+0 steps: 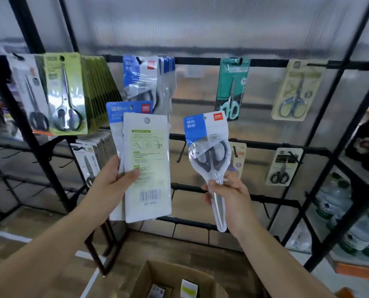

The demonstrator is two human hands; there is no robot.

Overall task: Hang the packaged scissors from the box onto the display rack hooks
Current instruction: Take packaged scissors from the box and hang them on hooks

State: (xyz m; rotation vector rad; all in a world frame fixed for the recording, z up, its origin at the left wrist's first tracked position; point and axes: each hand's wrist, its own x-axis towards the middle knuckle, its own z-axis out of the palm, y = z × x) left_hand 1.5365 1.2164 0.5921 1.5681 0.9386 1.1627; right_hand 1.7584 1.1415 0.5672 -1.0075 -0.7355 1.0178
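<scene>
Blue-topped scissors pack (207, 147) pinched by right hand (228, 196) fingers; left hand (112, 181) fingers clamp pack stack (147, 168).

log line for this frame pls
left hand: holds pack stack | right hand: holds one scissors pack, off hook | rack: partly stocked | box: open, below

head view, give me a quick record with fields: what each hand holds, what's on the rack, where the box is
left hand: left hand grips a stack of packs, front pack showing its printed back with a barcode
right hand: right hand holds one blue-header scissors pack by its lower end, header up
rack: black display rack with hung packs, including a green-card bundle, blue-header packs and a teal pack
free hook: bare hook on the middle bar
box: open cardboard box below, between the arms
</scene>
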